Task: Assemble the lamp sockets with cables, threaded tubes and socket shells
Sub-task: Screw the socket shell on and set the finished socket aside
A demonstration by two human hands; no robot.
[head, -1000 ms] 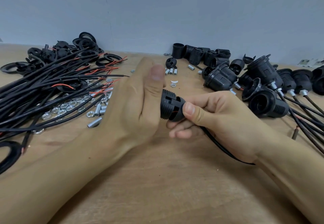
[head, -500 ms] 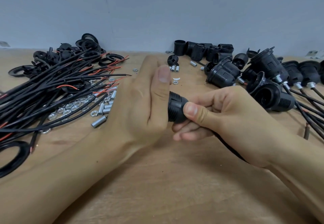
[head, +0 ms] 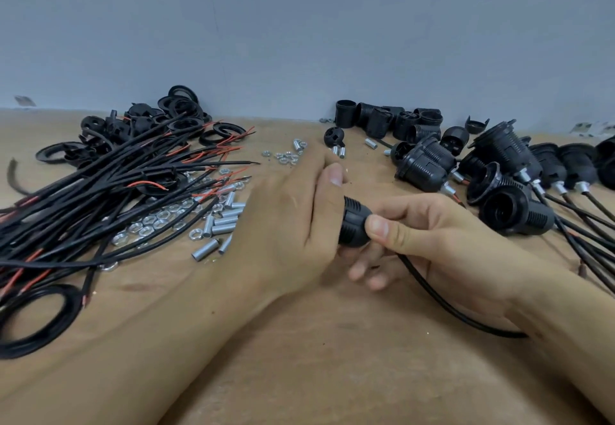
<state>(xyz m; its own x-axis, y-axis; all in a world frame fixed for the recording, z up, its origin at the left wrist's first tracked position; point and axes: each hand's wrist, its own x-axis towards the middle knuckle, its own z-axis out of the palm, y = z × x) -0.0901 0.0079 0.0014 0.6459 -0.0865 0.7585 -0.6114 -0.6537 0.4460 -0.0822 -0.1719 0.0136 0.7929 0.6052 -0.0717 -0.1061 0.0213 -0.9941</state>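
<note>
A black lamp socket (head: 354, 224) is held between both hands above the middle of the wooden table (head: 316, 358). My left hand (head: 293, 224) wraps round its left end, hiding most of the shell. My right hand (head: 429, 241) pinches the socket's rounded cap end with thumb and fingers. A black cable (head: 442, 301) runs out of the cap, under my right palm and off toward my right wrist.
A bundle of black and red cables (head: 100, 198) lies at the left, with black rings (head: 186, 115) behind it. Silver threaded tubes (head: 219, 224) and nuts (head: 149, 224) sit beside it. Loose shells (head: 389, 121) stand at the back; finished sockets with cables (head: 512, 198) lie at the right.
The ribbed cap and the shell have closed together, and the gap between them is gone. My left thumb has shifted further over the socket. The camera view has tilted slightly.
</note>
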